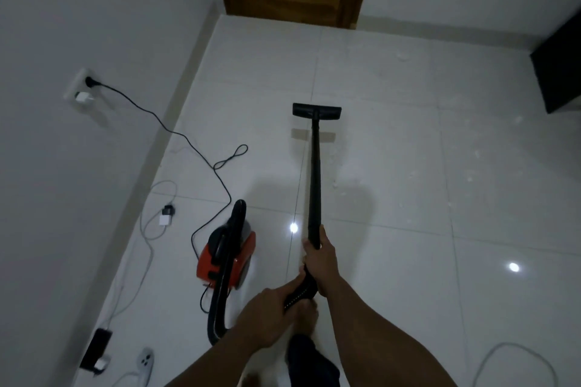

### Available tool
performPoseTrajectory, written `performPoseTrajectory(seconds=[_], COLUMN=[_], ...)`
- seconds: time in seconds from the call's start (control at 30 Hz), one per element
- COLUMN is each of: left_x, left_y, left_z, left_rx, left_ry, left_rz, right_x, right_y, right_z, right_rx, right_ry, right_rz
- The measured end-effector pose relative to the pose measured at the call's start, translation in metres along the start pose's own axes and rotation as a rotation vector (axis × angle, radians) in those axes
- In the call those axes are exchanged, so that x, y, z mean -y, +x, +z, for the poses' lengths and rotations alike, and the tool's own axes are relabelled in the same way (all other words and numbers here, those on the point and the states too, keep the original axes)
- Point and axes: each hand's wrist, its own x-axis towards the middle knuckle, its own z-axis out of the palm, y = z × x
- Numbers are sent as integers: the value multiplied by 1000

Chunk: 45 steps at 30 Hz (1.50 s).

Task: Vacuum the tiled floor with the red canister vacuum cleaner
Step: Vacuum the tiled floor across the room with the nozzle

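— What are the hands holding?
— The right hand (319,256) grips the near end of the black wand (315,182). The left hand (270,313), just behind it, curls round the end of the hose (220,302).
— And the vacuum cleaner?
— The red vacuum cleaner (228,256) sits on the tiled floor (408,229) just left of the hands. The floor head (317,111) lies flat, well ahead of the right hand. A black cord (176,132) runs from the cleaner to a wall socket (82,86) far to the left. White crumbs (471,166) dot the tiles to the right.

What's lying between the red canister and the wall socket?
Head view: the black power cord runs from wall socket to red canister, looping on the tiles.
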Motion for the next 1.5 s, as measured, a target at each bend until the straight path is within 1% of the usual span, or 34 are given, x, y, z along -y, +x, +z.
performPoseTrajectory(seconds=[0.17,0.33,0.43,0.57,0.73,0.83,1.0,1.3,1.37,1.43,1.5], left_x=[25,54,76,86,98,104,98,70,62,49,37], left_y=[-75,-152,-179,-216,-239,-246,-242,-193,-176,-153,-134], left_z=[35,66,82,104,129,142,151,152,154,155,157], left_rx=[61,100,134,202,265,286,298,273,274,269,274], left_ry=[12,56,31,44,47,77,95,64,56,47,24], left_rz=[-9,-10,-11,-38,-44,-53,-45,-61,-71,-92,-105], right_x=[-75,-150,-187,-231,-269,-282,-284,-248,-244,-265,-266], right_y=[-60,-123,-142,-175,-199,-209,-210,-177,-159,-111,-86], right_z=[11,29,34,35,30,27,17,-16,-22,-38,-52], right_rx=[-18,-52,-69,-78,-90,-113,-101,-62,-80,-99,-85], right_ry=[15,6,-6,30,90,98,113,162,111,3,-20], right_rz=[24,91,115,167,229,261,273,296,286,281,269])
